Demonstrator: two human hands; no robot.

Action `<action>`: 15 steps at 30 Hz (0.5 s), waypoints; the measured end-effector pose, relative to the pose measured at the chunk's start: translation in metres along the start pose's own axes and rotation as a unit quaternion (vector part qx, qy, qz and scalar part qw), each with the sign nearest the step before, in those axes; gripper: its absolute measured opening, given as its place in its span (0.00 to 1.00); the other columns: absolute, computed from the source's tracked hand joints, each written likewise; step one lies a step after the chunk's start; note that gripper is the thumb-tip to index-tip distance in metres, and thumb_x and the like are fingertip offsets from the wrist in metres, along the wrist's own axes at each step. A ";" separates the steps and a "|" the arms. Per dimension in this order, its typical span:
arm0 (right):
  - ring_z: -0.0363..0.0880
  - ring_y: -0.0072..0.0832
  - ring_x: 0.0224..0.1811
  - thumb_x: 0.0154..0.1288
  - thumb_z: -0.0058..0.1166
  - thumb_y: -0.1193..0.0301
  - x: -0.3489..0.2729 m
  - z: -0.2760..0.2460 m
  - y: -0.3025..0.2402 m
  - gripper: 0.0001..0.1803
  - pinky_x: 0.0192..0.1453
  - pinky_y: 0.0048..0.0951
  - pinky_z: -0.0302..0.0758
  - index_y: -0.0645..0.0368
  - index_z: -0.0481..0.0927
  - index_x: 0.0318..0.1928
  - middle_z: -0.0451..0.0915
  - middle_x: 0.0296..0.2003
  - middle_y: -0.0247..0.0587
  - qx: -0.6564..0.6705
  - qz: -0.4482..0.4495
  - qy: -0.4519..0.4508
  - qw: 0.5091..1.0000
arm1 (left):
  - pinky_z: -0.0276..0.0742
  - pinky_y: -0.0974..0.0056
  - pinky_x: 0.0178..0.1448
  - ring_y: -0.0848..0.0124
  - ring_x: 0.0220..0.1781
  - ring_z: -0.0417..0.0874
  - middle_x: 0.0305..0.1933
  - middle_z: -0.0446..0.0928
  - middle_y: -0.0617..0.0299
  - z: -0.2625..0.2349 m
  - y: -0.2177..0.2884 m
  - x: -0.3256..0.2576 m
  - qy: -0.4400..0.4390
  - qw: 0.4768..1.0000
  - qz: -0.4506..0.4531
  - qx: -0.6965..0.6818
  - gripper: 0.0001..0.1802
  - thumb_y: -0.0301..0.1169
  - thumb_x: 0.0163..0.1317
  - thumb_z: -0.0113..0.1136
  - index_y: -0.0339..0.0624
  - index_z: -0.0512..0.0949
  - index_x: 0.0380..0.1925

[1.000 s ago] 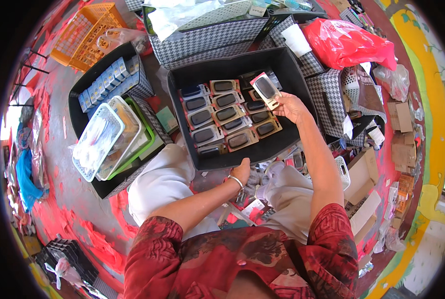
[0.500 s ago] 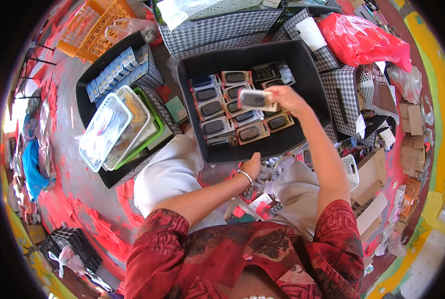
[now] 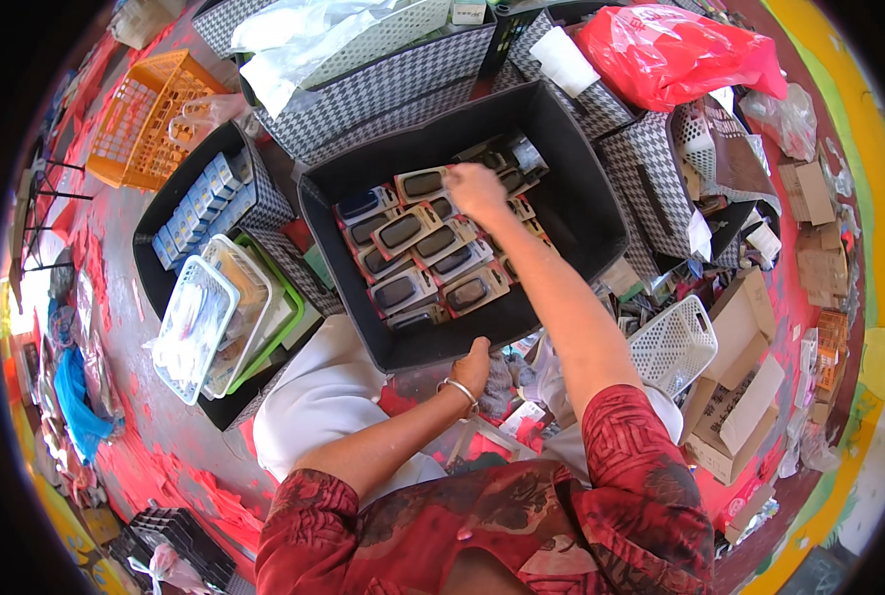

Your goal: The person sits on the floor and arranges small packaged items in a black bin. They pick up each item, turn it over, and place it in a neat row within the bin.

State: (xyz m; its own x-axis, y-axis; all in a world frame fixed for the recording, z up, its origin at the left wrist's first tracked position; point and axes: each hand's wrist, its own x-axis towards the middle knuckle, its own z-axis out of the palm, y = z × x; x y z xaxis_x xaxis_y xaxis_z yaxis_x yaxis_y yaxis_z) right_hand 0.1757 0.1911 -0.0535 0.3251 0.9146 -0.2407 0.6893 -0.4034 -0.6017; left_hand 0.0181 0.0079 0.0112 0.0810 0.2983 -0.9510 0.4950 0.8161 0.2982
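A black-lined storage box (image 3: 591,188) with houndstooth-patterned outside rests tilted over my knees. Inside lie several blister packs (image 3: 395,291), each a card with a dark oval item under clear plastic, overlapping in rough rows. My left hand (image 3: 472,367) is closed round the near rim of the box. Over the far part of the packs is my right hand (image 3: 478,192), blurred, its fingertips by the right end of one pack (image 3: 422,184). Whether the fingers grip that pack cannot be made out. Darker packs (image 3: 507,164) lie in the box's far right corner.
To the left stands a box with blue-and-white cartons (image 3: 199,208) and stacked white and green baskets (image 3: 204,307). An orange crate (image 3: 155,114) lies beyond. Patterned boxes (image 3: 393,84) and a red plastic bag (image 3: 675,55) are behind. A white basket (image 3: 675,342) and open cardboard box (image 3: 735,397) are at right.
The blister pack held up in my right hand is no longer raised; that hand has moved left and down over the packs. My left hand stays on the rim. The view has shifted.
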 end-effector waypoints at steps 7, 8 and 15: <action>0.78 0.44 0.37 0.52 0.52 0.68 0.002 -0.055 0.073 0.10 0.39 0.40 0.75 0.61 0.76 0.34 0.79 0.33 0.53 -0.166 0.215 0.184 0.945 | 0.66 0.59 0.50 0.52 0.50 0.73 0.47 0.70 0.37 -0.001 0.006 -0.020 0.014 0.999 0.028 0.034 0.41 0.60 0.48 0.38 0.29 0.72 0.44; 0.79 0.43 0.37 0.54 0.51 0.68 0.005 -0.052 0.078 0.11 0.39 0.40 0.75 0.59 0.72 0.37 0.79 0.32 0.51 -0.208 0.204 0.169 0.942 | 0.67 0.55 0.45 0.50 0.48 0.73 0.46 0.71 0.38 -0.002 0.007 -0.022 0.006 0.999 0.019 0.046 0.42 0.61 0.48 0.38 0.29 0.71 0.44; 0.79 0.42 0.37 0.55 0.49 0.67 0.029 -0.037 0.083 0.14 0.39 0.39 0.75 0.61 0.70 0.41 0.79 0.33 0.52 -0.228 0.191 0.149 0.943 | 0.71 0.46 0.31 0.46 0.40 0.75 0.44 0.71 0.42 -0.005 0.012 -0.024 0.000 0.996 0.008 0.085 0.41 0.61 0.47 0.37 0.33 0.69 0.46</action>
State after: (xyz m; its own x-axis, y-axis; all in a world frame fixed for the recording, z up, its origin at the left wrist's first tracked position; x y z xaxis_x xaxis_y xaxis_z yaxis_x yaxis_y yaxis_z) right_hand 0.2664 0.1833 -0.0827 0.7269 0.6782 -0.1081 0.6697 -0.7349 -0.1071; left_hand 0.0176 0.0134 0.0380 0.0891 0.3101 -0.9465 0.6324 0.7165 0.2943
